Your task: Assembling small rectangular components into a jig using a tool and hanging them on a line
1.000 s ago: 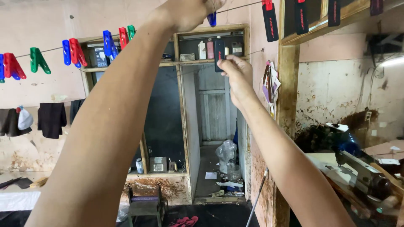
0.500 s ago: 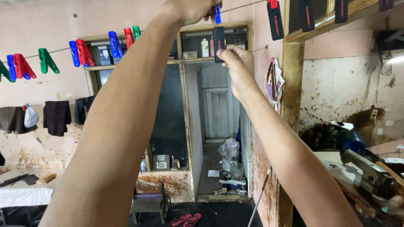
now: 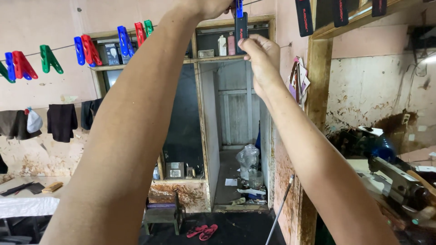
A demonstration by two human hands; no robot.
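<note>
From the head camera, both arms reach up toward a clothesline (image 3: 59, 46) that runs across the room near the top of the frame. The thing in hand is a narrow black strip (image 3: 241, 27), hanging with its long axis straight up and down, its top pinched by a blue clothespin (image 3: 239, 7) at the line. The right hand (image 3: 261, 56) is the nearer one to the strip's lower half: its fingers (image 3: 249, 43) are curled closed around the strip's bottom end, touching it from the right and just below. The left hand (image 3: 211, 6) sits higher, at the very top edge of the view, beside the blue clothespin; most of it is cut off, so whether it grips the pin or only rests against it cannot be told. So the strip lies directly above the right hand and just right of the left hand, between the two. Further right along the top, more black strips (image 3: 304, 17) hang the same way, upright and apart from each other. To the left, well apart from the hands, red, blue and green clothespins (image 3: 86, 49) sit clipped on the line with nothing hanging from them.
</note>
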